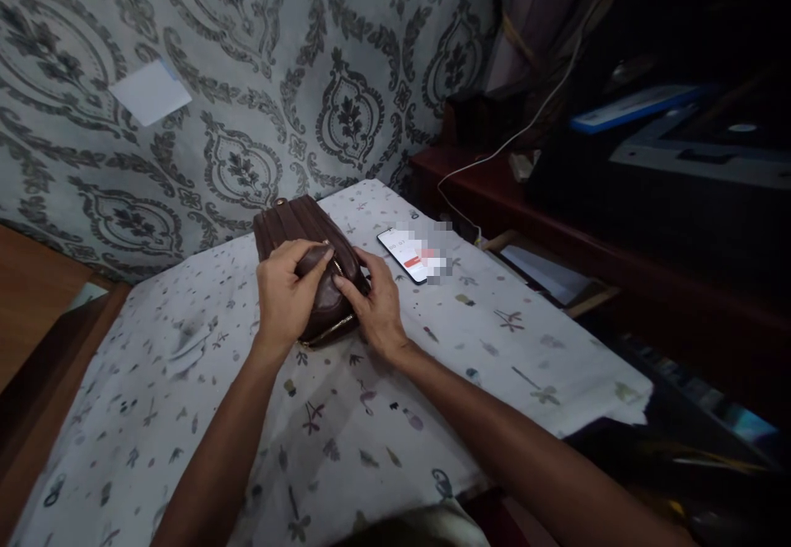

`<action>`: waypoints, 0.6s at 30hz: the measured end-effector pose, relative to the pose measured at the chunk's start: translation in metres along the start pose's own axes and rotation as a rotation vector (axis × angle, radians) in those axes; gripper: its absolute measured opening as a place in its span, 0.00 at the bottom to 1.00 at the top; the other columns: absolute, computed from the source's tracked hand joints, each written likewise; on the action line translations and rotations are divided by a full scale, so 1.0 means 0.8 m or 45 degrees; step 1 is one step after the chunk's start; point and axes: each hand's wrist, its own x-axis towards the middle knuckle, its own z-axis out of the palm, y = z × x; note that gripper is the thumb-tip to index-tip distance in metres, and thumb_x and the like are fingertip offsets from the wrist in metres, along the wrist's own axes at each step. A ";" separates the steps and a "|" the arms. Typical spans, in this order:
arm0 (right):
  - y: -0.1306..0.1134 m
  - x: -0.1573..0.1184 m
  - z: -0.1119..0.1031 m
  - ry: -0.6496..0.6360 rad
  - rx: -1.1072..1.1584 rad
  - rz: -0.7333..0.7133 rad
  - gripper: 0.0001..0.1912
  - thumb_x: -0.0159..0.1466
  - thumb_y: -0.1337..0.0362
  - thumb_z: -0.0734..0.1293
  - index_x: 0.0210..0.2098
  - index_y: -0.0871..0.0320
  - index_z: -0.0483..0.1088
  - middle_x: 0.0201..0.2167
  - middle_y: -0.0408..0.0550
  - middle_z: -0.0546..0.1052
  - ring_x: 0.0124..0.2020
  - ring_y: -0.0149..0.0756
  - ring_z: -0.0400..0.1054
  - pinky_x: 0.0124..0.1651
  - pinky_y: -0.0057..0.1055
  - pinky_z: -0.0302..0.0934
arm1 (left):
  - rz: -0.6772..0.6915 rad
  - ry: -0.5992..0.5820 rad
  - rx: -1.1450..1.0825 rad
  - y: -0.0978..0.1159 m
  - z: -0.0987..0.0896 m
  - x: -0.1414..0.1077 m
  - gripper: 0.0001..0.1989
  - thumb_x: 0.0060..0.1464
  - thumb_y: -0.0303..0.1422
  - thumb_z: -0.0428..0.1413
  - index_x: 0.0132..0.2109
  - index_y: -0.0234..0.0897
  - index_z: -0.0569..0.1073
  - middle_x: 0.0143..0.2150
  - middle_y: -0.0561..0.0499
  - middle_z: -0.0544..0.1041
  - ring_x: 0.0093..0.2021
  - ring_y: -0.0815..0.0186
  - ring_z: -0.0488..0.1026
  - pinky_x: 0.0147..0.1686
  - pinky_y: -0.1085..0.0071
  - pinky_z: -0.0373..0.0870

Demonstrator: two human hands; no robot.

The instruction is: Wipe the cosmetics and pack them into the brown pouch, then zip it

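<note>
Damask wallpaper [349, 110] behind, with a white card [152, 92] on it. The bench [463, 357] has a white printed cover and sits up against the wall. Light is dim, right side of the view mostly dark.

Brown bag [297, 222] lies on the bench near the wall end, under both hands. Phone [401, 257], screen lit, lies just beside it on the right, not touched. White cable [525, 128] runs down past the far right edge of the bench.

Left grip [284, 290]: thumb and forefinger pinching at the short upper zip [338, 268]. Can't tell if it's the zip tab or a fold of leather between the tips. Right grip [381, 310]: thumb on the near face, fingers round the right side, pinching the bag's edge. Reads as the steadying side.

Step in hand, my read: working the upper zip, left on the fine part, right bracing. Can't tell which way it's being run, or how far open it is. Lower zip [334, 330] follows the near edge; neither thumb is on it.

Any pull from here calls for a firm pinch on the tab, motion in line with the teeth, and the right thumb clear of the track. Bag looks soft, so slack leather could bunch or snag. Keep that edge taut.
</note>
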 end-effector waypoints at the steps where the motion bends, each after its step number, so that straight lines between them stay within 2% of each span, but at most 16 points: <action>1: 0.000 0.001 0.000 0.003 0.010 0.004 0.24 0.68 0.49 0.64 0.58 0.55 0.66 0.53 0.54 0.74 0.54 0.43 0.68 0.59 0.44 0.65 | -0.005 0.005 -0.019 0.000 0.001 -0.002 0.07 0.58 0.36 0.59 0.36 0.40 0.79 0.33 0.52 0.80 0.38 0.62 0.76 0.43 0.67 0.69; 5: -0.002 0.002 -0.002 -0.004 0.021 0.009 0.24 0.69 0.49 0.64 0.57 0.57 0.65 0.53 0.53 0.74 0.54 0.43 0.68 0.59 0.43 0.64 | -0.022 -0.008 -0.091 0.003 0.002 -0.010 0.05 0.58 0.34 0.60 0.36 0.39 0.80 0.33 0.53 0.80 0.38 0.63 0.75 0.46 0.66 0.69; 9: -0.005 0.002 -0.008 -0.076 -0.025 -0.027 0.26 0.70 0.48 0.62 0.59 0.58 0.63 0.54 0.55 0.72 0.55 0.43 0.66 0.60 0.43 0.63 | -0.012 -0.008 -0.130 0.005 -0.003 -0.009 0.05 0.57 0.34 0.60 0.37 0.39 0.80 0.35 0.52 0.80 0.41 0.63 0.75 0.47 0.67 0.68; 11: -0.004 0.004 -0.011 -0.150 -0.072 -0.065 0.32 0.68 0.45 0.63 0.61 0.60 0.61 0.55 0.57 0.70 0.57 0.46 0.64 0.62 0.45 0.61 | -0.052 -0.009 -0.133 0.003 -0.009 -0.003 0.06 0.58 0.34 0.59 0.37 0.38 0.80 0.36 0.51 0.80 0.41 0.63 0.75 0.46 0.68 0.69; 15: 0.004 0.011 -0.019 -0.334 -0.158 -0.159 0.50 0.58 0.39 0.71 0.67 0.62 0.52 0.60 0.62 0.65 0.62 0.50 0.59 0.64 0.48 0.59 | -0.130 -0.031 -0.090 0.001 -0.022 0.009 0.08 0.58 0.36 0.58 0.38 0.38 0.79 0.34 0.52 0.79 0.37 0.64 0.74 0.41 0.70 0.68; 18: 0.009 0.017 -0.025 -0.445 -0.125 -0.162 0.54 0.55 0.40 0.74 0.69 0.59 0.49 0.62 0.61 0.62 0.64 0.51 0.57 0.65 0.50 0.58 | -0.113 -0.046 -0.106 0.003 -0.028 0.011 0.08 0.58 0.37 0.58 0.37 0.38 0.79 0.33 0.53 0.80 0.34 0.66 0.73 0.37 0.71 0.67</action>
